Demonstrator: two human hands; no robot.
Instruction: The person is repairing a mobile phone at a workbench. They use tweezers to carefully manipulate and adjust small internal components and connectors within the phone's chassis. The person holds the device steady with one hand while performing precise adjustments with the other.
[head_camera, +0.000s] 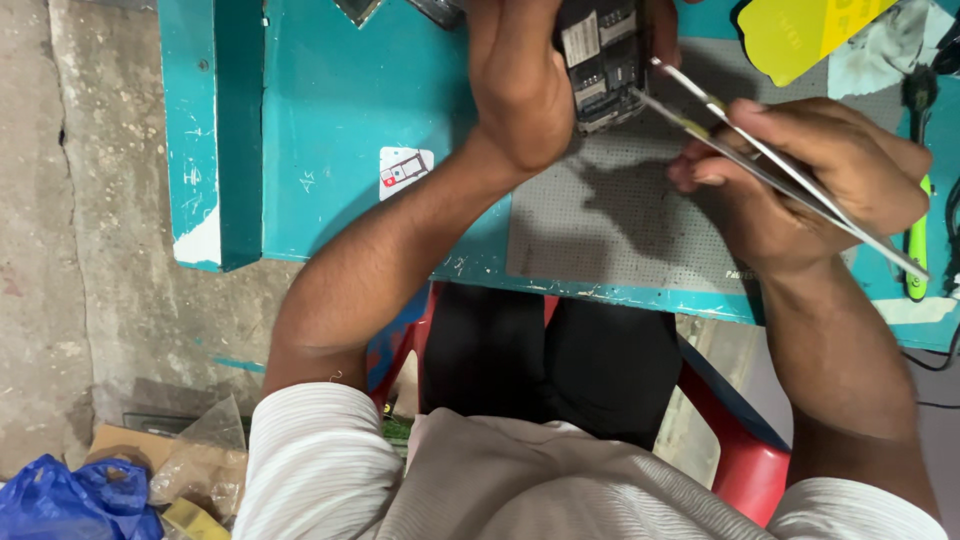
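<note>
Left hand (520, 90) grips the opened phone (603, 60) above the grey mat (600, 220). Right hand (800, 180) pinches tweezers (760, 150), tips touching the phone's lower edge, just right of the left hand.

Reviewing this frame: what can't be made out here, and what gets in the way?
- Opened phone, head view: its top is cut off by the upper edge, its left side hidden by the left hand.
- Tweezers: whether the tips touch the phone is too fine to tell.
- Right hand: the fingertips curl under, hiding the grip.
- Yellow card: cut off by the upper edge.
- Grey mat: its upper part is hidden by both hands.
</note>
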